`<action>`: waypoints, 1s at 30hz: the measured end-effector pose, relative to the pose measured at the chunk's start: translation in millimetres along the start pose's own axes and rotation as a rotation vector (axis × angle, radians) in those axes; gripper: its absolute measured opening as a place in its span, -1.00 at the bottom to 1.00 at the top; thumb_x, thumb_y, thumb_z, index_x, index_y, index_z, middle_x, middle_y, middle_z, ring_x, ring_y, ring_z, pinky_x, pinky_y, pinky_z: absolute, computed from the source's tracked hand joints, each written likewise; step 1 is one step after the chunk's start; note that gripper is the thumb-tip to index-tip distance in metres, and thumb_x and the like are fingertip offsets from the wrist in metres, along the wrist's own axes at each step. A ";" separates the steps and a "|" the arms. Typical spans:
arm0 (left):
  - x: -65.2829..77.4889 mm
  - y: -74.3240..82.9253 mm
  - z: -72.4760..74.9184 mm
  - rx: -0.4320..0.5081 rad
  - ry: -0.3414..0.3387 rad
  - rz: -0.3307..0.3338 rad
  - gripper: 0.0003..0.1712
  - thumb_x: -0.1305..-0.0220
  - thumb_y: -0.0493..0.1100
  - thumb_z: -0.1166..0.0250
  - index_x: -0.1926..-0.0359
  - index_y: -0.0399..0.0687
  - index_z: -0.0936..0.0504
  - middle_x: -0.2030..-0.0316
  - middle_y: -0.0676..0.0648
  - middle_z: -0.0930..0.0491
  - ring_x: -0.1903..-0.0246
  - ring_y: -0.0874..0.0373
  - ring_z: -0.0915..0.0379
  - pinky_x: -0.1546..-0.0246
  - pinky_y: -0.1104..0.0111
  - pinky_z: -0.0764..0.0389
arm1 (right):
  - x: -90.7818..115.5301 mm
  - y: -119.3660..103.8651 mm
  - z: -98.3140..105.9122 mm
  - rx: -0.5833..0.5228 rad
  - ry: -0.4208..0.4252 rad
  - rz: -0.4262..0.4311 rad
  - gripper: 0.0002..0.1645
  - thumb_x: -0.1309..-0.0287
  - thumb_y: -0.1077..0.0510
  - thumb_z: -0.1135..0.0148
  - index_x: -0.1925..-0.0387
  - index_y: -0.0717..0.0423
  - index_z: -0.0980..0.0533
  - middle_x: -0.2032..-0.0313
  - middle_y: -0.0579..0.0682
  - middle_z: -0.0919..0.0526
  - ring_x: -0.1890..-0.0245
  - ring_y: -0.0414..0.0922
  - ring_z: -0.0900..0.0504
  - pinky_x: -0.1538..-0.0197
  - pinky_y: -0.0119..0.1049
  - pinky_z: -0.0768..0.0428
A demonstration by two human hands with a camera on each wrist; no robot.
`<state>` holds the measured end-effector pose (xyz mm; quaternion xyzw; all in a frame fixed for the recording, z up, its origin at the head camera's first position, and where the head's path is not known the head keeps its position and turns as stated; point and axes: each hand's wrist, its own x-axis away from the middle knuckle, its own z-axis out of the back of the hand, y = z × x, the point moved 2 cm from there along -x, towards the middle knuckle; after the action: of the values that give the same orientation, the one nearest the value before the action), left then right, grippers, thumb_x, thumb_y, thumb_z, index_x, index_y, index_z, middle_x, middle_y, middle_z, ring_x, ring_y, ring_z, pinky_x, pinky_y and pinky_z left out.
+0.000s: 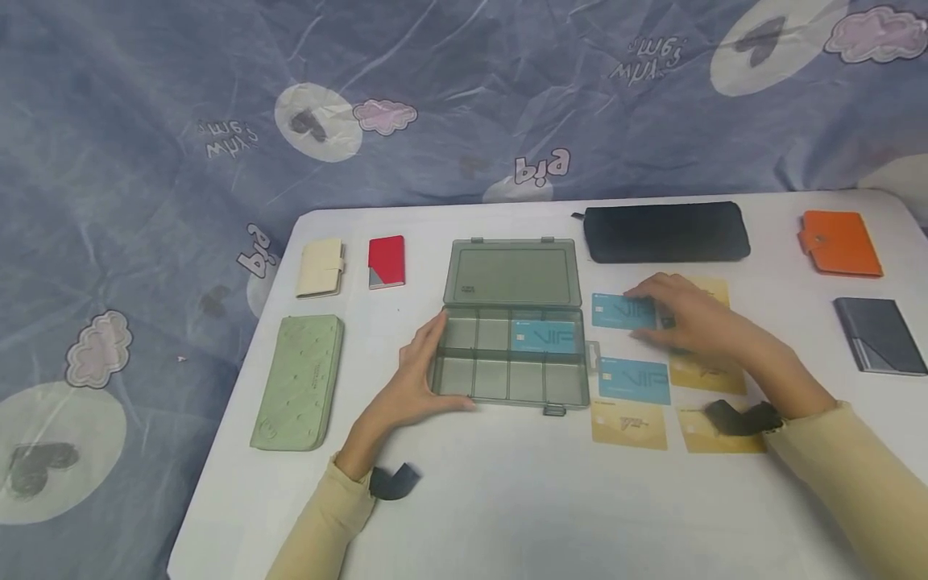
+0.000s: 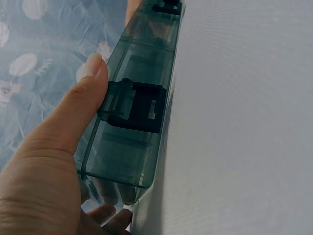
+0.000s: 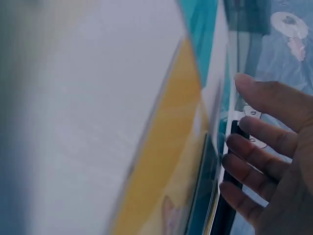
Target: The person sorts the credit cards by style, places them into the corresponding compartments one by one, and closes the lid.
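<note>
A translucent grey-green compartment box (image 1: 507,401) lies with its lid (image 1: 511,274) folded back. One blue VIP card (image 1: 545,337) is in its upper right compartments. My left hand (image 1: 415,385) grips the box's left end, thumb (image 2: 90,81) at the front edge beside a latch (image 2: 134,106) and fingers round the side. Over the right end of a second blue card (image 1: 611,312) hovers my right hand (image 1: 692,316), its fingers apart; whether they touch the card I cannot tell. Another blue card (image 1: 634,381) lies nearer, among several gold cards (image 1: 629,425). The right hand and wrist partly cover some cards.
Left of the box are a green wallet (image 1: 299,383), a cream card holder (image 1: 319,270) and a red one (image 1: 387,262). Behind the cards lies a black pouch (image 1: 667,234). An orange holder (image 1: 843,243) and a dark grey one (image 1: 880,334) lie at the right.
</note>
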<state>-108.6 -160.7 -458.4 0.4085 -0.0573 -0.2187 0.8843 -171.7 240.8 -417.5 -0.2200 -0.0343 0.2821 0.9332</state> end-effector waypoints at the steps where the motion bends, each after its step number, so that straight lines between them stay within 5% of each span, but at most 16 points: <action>1: 0.2 -0.3 -0.3 0.001 -0.001 0.002 0.45 0.30 0.29 -0.51 -0.47 0.13 0.24 -0.44 0.11 0.19 -0.40 0.21 0.20 -0.23 -0.04 0.03 | -2.9 2.2 -0.3 0.015 0.009 0.013 -0.36 0.15 0.05 -0.48 -0.03 0.12 -0.49 0.06 0.01 -0.52 0.03 -0.03 -0.41 -0.06 -0.05 -0.33; 18: -0.1 -2.0 -0.5 0.013 -0.004 0.008 0.44 0.30 0.31 -0.49 -0.47 0.13 0.24 -0.44 0.12 0.20 -0.40 0.21 0.21 -0.24 -0.05 0.04 | -22.7 4.4 -8.2 0.002 -0.119 -0.101 -0.33 0.26 0.07 -0.48 0.07 0.17 -0.39 0.10 0.04 -0.40 0.06 -0.01 -0.29 0.01 -0.06 -0.18; 30: 0.0 -3.6 -0.7 0.002 0.002 0.012 0.45 0.30 0.31 -0.50 -0.47 0.13 0.24 -0.44 0.15 0.20 -0.40 0.20 0.21 -0.25 -0.03 0.05 | -18.2 -0.2 -6.7 0.039 -0.109 -0.066 -0.30 0.24 0.02 -0.49 0.02 0.13 -0.41 0.09 0.01 -0.50 0.06 -0.04 -0.37 -0.06 -0.04 -0.23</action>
<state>-109.6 -162.2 -461.6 0.4093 -0.0592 -0.2132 0.8852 -185.6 228.2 -422.4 -0.1850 -0.0871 0.2636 0.9427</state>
